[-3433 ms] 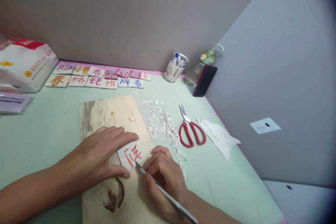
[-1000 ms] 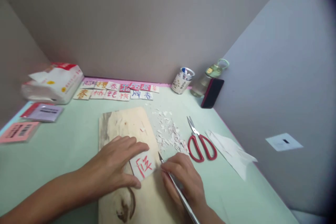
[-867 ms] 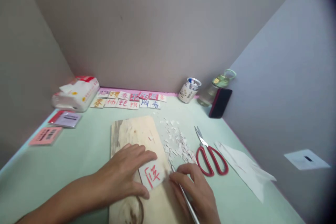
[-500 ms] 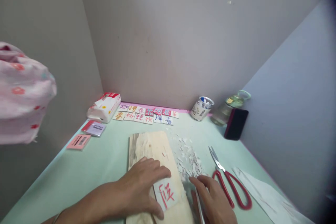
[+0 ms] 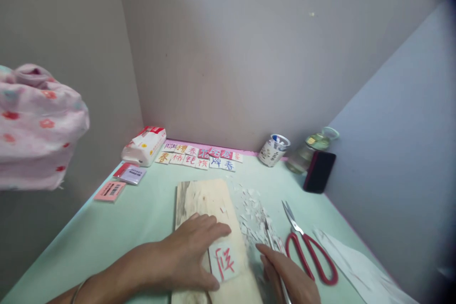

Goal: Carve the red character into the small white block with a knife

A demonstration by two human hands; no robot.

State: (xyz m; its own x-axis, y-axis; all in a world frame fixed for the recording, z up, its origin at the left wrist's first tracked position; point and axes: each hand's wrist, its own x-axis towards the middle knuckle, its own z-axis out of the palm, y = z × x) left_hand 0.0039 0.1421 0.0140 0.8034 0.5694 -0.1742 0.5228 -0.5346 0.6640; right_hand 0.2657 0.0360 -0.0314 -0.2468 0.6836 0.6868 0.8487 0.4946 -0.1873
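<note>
My left hand (image 5: 194,249) rests on a pale wooden board (image 5: 201,194), curled round a small white card (image 5: 224,261) with a red handwritten character. Its thumb and index finger press on the card's lower and upper corners, holding it against the board. To the right of the board, my right hand (image 5: 290,273) is closed on a slim silver craft knife (image 5: 270,236), its tip pointing away from me over white cut scraps (image 5: 251,209). The knife is off the card. Part of its handle is hidden by my fingers.
Red-handled scissors (image 5: 309,251) and white paper (image 5: 349,266) lie at right. Behind are cards with coloured characters (image 5: 203,154), a tissue pack (image 5: 147,145), a tin (image 5: 273,151), a bottle (image 5: 302,154) and a phone (image 5: 319,172). Small packets (image 5: 110,191) lie left; flowered cloth (image 5: 42,128) hangs there.
My right hand has shifted slightly right and down, and the knife now slants more, its tip farther out over the scraps. My left hand stays on the card. The whole view has shifted slightly.
</note>
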